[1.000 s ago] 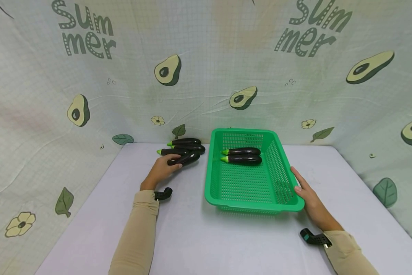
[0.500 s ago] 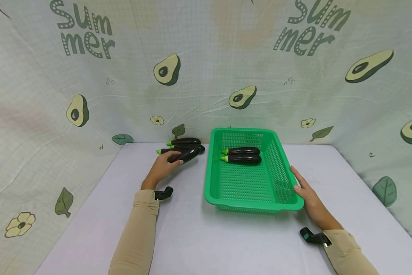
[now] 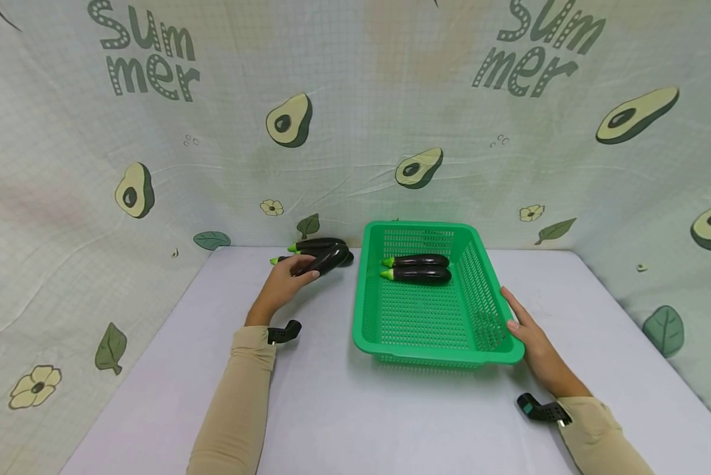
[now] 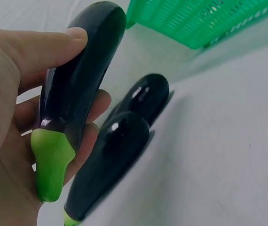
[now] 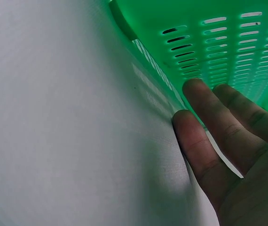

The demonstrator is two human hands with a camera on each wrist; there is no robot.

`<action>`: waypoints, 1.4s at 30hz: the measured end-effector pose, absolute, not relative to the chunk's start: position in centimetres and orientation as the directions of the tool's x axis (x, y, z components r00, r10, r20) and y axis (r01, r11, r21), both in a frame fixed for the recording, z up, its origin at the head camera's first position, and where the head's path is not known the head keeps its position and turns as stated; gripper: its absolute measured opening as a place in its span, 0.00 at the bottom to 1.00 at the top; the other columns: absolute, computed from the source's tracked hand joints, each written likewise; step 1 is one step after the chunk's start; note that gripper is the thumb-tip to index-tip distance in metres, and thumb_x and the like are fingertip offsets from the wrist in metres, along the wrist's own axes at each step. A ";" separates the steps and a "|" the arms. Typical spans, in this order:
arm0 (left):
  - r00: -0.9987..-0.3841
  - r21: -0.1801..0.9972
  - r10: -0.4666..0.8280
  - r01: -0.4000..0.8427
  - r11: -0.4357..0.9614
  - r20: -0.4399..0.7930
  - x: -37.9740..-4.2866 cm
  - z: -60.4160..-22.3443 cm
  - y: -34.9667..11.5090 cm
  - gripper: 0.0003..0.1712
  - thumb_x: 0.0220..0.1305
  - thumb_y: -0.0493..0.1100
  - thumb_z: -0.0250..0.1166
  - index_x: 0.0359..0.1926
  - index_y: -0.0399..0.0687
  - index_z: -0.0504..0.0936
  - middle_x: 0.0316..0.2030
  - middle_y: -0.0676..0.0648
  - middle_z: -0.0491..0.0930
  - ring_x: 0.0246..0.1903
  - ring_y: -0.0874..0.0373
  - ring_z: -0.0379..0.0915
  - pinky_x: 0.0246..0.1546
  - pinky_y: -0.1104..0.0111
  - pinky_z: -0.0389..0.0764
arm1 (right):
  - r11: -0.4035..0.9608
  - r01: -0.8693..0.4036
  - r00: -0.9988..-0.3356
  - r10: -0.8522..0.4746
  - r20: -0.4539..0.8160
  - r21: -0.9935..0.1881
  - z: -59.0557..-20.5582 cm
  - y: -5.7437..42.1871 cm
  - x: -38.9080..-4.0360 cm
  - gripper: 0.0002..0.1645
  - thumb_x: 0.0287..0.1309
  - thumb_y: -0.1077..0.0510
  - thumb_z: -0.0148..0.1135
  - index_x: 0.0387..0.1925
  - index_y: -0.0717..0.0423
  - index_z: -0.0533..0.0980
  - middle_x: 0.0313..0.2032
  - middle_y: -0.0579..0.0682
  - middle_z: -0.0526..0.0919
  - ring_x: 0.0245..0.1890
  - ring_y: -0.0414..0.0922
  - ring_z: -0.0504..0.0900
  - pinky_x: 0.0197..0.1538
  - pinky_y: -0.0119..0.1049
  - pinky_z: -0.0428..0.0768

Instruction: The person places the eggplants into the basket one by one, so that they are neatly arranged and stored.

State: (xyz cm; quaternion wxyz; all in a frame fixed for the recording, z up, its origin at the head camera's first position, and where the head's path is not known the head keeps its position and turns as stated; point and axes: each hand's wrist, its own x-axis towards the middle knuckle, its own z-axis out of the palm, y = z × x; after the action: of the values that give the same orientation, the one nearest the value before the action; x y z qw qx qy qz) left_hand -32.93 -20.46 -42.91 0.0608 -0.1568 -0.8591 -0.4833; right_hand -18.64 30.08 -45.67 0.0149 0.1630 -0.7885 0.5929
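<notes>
My left hand [image 3: 283, 284] holds a dark purple eggplant [image 3: 332, 259] with a green stem end. In the left wrist view, the thumb lies along one side of this eggplant [image 4: 89, 66] and the fingers curl behind it, raised over other eggplants [image 4: 108, 160] on the table. My right hand [image 3: 539, 349] grips the right side of a green plastic basket [image 3: 444, 357], thumb on the rim. The right wrist view shows its fingers [image 5: 228, 125] stretched against the slotted outer wall, low by the table. Two eggplants [image 3: 419, 274] lie side by side inside the basket.
Behind the left hand, more eggplants [image 3: 320, 245] lie at the table's back edge, left of the basket. A white cloth covers the table [image 3: 403, 422]. Behind it hangs a fabric backdrop [image 3: 355, 119] printed with avocados and leaves. Each wrist carries a black camera mount [image 3: 284, 332].
The left hand has lifted the eggplant slightly, up and toward the back, so it overlaps the others more. The right hand and basket have stayed in place.
</notes>
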 end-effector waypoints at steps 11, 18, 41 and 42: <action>-0.920 0.801 0.231 0.390 0.454 0.316 -32.3 -41.8 -19.2 0.28 0.65 0.56 0.70 0.60 0.49 0.79 0.54 0.46 0.80 0.49 0.50 0.76 0.51 0.54 0.77 | 0.237 -0.266 -0.948 -0.238 0.210 -0.934 -45.5 30.0 -18.7 0.36 0.78 0.52 0.37 0.81 0.37 0.42 0.79 0.50 0.37 0.72 0.34 0.43 0.68 0.65 0.35; -0.911 0.810 0.256 0.405 0.424 0.322 -32.1 -41.5 -18.3 0.27 0.66 0.55 0.69 0.62 0.50 0.78 0.56 0.47 0.79 0.52 0.52 0.76 0.54 0.54 0.77 | 0.242 -0.271 -0.948 -0.237 0.214 -0.932 -45.5 30.0 -18.6 0.36 0.78 0.52 0.37 0.81 0.37 0.42 0.79 0.50 0.37 0.72 0.33 0.42 0.69 0.65 0.35; -0.890 0.837 0.329 0.424 0.345 0.316 -31.7 -39.8 -15.8 0.25 0.69 0.48 0.67 0.64 0.48 0.77 0.58 0.45 0.78 0.53 0.50 0.76 0.54 0.54 0.77 | 0.253 -0.296 -0.941 -0.241 0.237 -0.921 -45.6 30.0 -18.7 0.35 0.79 0.53 0.36 0.81 0.41 0.41 0.79 0.54 0.37 0.71 0.34 0.44 0.58 0.18 0.53; -0.883 0.833 0.339 0.437 0.340 0.325 -31.8 -39.6 -15.6 0.25 0.69 0.50 0.67 0.64 0.49 0.77 0.57 0.45 0.78 0.53 0.51 0.76 0.53 0.54 0.77 | 0.254 -0.298 -0.941 -0.237 0.240 -0.920 -45.6 30.0 -18.7 0.35 0.79 0.54 0.36 0.81 0.41 0.42 0.79 0.54 0.37 0.71 0.34 0.44 0.59 0.18 0.53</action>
State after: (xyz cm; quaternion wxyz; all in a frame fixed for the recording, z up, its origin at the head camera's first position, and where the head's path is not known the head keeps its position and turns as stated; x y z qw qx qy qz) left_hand -31.83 -15.63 -39.63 0.0470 -0.2376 -0.8171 -0.5232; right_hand -18.71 30.00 -45.64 0.0260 0.1692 -0.7914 0.5868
